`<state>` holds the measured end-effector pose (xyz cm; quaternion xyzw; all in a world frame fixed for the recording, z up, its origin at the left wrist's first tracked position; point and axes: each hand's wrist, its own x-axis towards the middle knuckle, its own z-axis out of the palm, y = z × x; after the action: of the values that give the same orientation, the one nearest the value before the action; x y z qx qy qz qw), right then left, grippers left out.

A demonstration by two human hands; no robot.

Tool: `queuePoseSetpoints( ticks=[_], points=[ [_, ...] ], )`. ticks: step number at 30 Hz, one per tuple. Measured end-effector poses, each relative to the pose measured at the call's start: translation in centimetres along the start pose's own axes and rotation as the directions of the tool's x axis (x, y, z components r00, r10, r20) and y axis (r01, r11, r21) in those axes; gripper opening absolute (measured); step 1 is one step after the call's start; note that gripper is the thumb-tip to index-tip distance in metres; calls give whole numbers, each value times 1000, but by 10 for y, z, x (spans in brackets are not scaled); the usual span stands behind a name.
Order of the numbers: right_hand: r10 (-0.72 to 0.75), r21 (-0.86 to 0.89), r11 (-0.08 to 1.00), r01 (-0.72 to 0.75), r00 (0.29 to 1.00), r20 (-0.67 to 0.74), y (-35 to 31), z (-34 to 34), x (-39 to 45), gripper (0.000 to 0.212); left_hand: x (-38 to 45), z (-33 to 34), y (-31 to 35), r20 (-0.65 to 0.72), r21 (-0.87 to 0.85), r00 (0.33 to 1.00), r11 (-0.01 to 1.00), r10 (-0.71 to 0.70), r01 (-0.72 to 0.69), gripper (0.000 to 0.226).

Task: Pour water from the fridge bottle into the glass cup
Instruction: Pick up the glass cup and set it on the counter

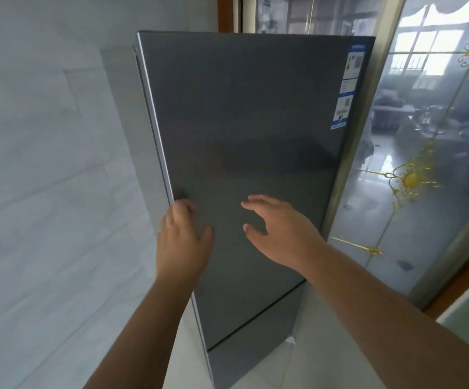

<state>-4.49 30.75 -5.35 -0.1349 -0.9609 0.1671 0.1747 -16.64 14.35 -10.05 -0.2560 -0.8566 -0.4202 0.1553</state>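
Grey fridge door (244,164) has the left hand (182,237) gripping its nine o'clock edge, right hand (281,231) wide and empty; fingers could slip, I think.

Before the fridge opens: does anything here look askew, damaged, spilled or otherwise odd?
Nothing stands out. The grey fridge door looks shut and unmarked, its sticker flat in the upper corner. The left hand grips the door's edge; the right hand hovers open. No bottle or cup is visible.

Soft daylight glares off the glass door (412,153) at three o'clock; edges bend, and the picture is slightly blurred.
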Motion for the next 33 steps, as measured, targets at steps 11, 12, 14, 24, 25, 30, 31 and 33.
queuePoseSetpoints(
  ticks=[11, 12, 14, 24, 25, 30, 31, 33],
  points=[
    [485, 199, 865, -460, 869, -102, 140, -60, -151, 31, -41, 109, 124, 536, -237, 790, 951, 298, -199, 30],
    [542, 233, 831, -505, 830, -133, 153, -71, -173, 29, -50, 123, 143, 558, -268, 764, 942, 323, -202, 29],
    [640, 263, 763, -590, 745, -185, 178, -92, -220, 25, -70, 151, 183, 596, -343, 699, 913, 395, -222, 28],
    [913, 256, 280, -925, 173, -370, 210, -161, -458, 53, -230, 256, 374, 569, -679, 155, 568, 807, -465, 31],
    [915, 279, 218, -935, 96, -392, 202, -167, -476, 53, -247, 259, 391, 560, -708, 90, 533, 823, -464, 33],
    [841, 406, -104, -908, -298, -452, 144, -171, -542, 48, -327, 249, 455, 434, -864, -244, 324, 867, -386, 38],
    [810, 420, -156, -894, -359, -463, 129, -167, -552, 48, -342, 243, 462, 394, -889, -308, 275, 866, -365, 38],
    [741, 441, -274, -855, -480, -470, 99, -155, -569, 48, -372, 231, 471, 317, -929, -415, 192, 853, -315, 38]
  ],
)
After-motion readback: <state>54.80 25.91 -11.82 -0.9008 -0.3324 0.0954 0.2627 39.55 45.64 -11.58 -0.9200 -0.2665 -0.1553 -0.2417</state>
